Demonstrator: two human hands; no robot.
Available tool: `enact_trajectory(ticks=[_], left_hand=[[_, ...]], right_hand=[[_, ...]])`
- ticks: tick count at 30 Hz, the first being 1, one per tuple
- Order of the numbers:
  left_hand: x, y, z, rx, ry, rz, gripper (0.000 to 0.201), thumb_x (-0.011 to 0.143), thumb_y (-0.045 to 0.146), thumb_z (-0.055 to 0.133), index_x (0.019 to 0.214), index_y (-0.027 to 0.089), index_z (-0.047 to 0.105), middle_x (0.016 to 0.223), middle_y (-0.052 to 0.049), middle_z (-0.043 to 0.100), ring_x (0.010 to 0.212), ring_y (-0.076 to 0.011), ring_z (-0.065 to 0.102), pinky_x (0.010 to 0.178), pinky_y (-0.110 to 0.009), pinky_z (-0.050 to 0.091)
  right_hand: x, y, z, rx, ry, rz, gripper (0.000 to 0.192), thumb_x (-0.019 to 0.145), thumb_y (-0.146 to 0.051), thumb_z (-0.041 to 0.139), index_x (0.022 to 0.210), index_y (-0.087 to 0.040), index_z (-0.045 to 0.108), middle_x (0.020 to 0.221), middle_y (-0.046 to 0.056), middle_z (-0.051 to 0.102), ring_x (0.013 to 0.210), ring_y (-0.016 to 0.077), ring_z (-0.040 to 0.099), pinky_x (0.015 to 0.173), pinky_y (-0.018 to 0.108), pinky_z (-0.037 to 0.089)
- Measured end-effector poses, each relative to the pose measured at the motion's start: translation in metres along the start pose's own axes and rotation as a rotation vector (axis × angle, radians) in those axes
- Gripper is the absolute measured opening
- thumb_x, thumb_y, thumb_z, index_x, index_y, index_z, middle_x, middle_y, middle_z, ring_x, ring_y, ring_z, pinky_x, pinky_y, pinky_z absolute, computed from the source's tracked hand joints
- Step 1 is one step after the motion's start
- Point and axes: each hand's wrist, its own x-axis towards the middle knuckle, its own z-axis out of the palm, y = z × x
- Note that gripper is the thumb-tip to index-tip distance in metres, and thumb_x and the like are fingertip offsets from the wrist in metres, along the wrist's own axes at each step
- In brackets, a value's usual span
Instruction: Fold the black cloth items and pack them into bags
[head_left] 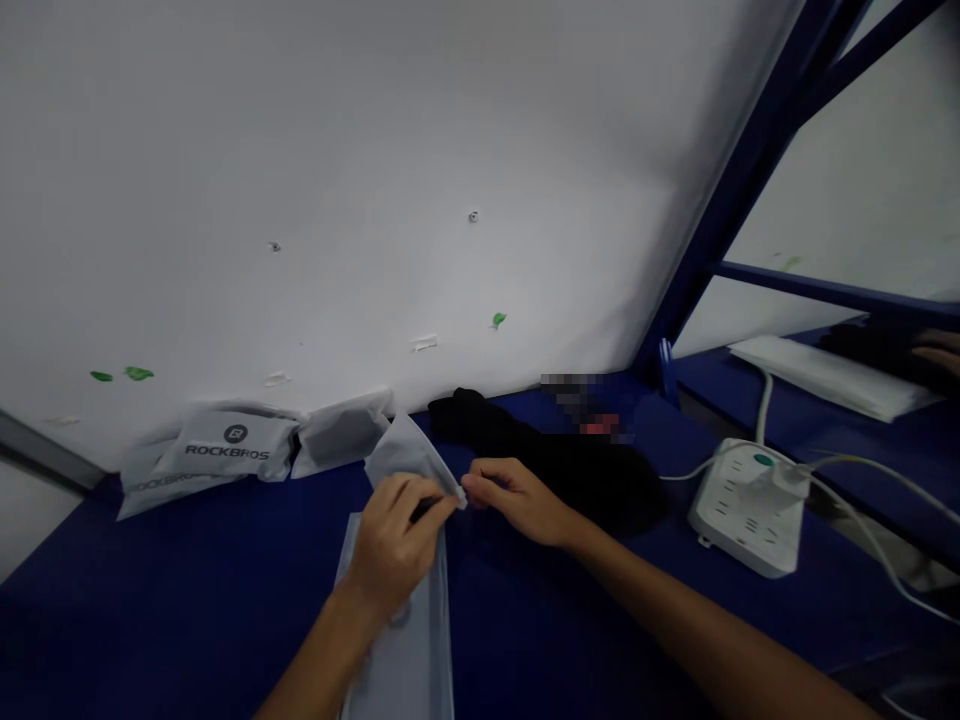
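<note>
Two hands meet at the open mouth of a long white bag (pixel 405 640) that lies flat on the blue table (pixel 187 600). The left hand (pixel 394 545) presses down on the bag and pinches its raised flap, fingers closed on the edge, which keeps the mouth from sliding. The right hand (pixel 517 500) pinches the flap's tip from the other side, fingertips narrow, so the film is stretched between both. Just beyond the right hand lies a heap of black cloth (pixel 570 460), within easy reach. Further left of the left hand, filled printed bags (pixel 225 450) lean against the wall. A white power strip (pixel 750 505) sits well right of the right hand.
</note>
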Motion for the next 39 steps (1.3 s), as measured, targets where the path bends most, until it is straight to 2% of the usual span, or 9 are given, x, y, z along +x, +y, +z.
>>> enact_trajectory(ticks=[4,8,10,17,23,29,32,39], left_hand=[[0.0,0.008,0.009,0.031,-0.148,-0.028,0.02,0.091,0.005,0.052,0.093,0.018,0.067,0.083,-0.004,0.062,0.076,-0.0167,0.055,0.069,-0.033,0.049],[-0.002,0.008,0.011,0.121,-0.24,-0.023,0.009,0.092,0.019,0.057,0.088,0.019,0.065,0.084,-0.006,0.06,0.077,-0.0195,0.054,0.069,-0.037,0.048],[-0.002,0.009,0.012,0.171,-0.243,0.014,0.009,0.093,0.022,0.058,0.088,0.019,0.064,0.083,-0.005,0.061,0.076,-0.02,0.054,0.066,-0.037,0.047],[-0.002,0.017,0.012,0.295,-0.206,0.111,0.008,0.092,0.013,0.058,0.086,0.016,0.063,0.079,-0.003,0.062,0.074,-0.0192,0.056,0.065,-0.035,0.043],[-0.001,0.015,0.013,0.352,-0.287,0.073,0.014,0.091,0.007,0.054,0.088,0.017,0.063,0.082,-0.003,0.063,0.077,-0.0195,0.058,0.065,-0.034,0.043],[0.001,0.013,0.01,0.363,-0.191,0.128,0.011,0.091,0.012,0.056,0.087,0.017,0.065,0.08,-0.004,0.065,0.074,-0.0192,0.059,0.063,-0.033,0.043],[-0.001,0.015,0.009,0.353,-0.144,0.158,0.011,0.089,0.008,0.058,0.087,0.016,0.066,0.077,-0.003,0.065,0.072,-0.018,0.059,0.062,-0.033,0.042],[-0.004,0.027,0.011,0.164,-0.188,0.35,0.018,0.089,0.006,0.054,0.081,0.016,0.066,0.069,-0.001,0.062,0.067,-0.0151,0.056,0.059,-0.03,0.04]], right_hand=[[0.002,0.009,0.004,0.041,-0.072,0.1,0.036,0.096,-0.041,0.054,0.069,-0.017,0.059,0.066,-0.002,0.055,0.063,0.0119,0.05,0.06,0.024,0.037],[0.004,0.015,0.007,0.088,-0.143,0.16,0.033,0.096,-0.035,0.051,0.069,-0.016,0.058,0.065,-0.002,0.054,0.063,0.0124,0.051,0.062,0.024,0.039],[0.004,0.015,0.007,0.068,-0.168,0.155,0.033,0.095,-0.033,0.05,0.068,-0.016,0.057,0.065,-0.002,0.053,0.063,0.012,0.05,0.061,0.024,0.038],[0.004,0.012,0.006,0.009,-0.148,0.143,0.035,0.097,-0.035,0.048,0.068,-0.017,0.055,0.066,-0.002,0.053,0.063,0.012,0.048,0.061,0.025,0.036],[0.003,0.009,0.005,-0.017,-0.192,0.128,0.032,0.096,-0.027,0.045,0.065,-0.018,0.048,0.064,-0.004,0.047,0.061,0.0117,0.042,0.059,0.025,0.033],[0.002,0.01,0.007,-0.061,-0.191,0.091,0.033,0.098,-0.028,0.041,0.067,-0.019,0.047,0.067,-0.004,0.045,0.065,0.0124,0.042,0.061,0.025,0.034],[0.002,0.009,0.007,-0.06,-0.178,0.091,0.034,0.099,-0.031,0.042,0.068,-0.019,0.047,0.067,-0.003,0.046,0.066,0.0127,0.043,0.062,0.026,0.035],[0.004,0.011,0.006,-0.07,-0.096,0.099,0.036,0.101,-0.037,0.042,0.07,-0.019,0.047,0.068,-0.004,0.046,0.065,0.0124,0.044,0.062,0.026,0.035]])
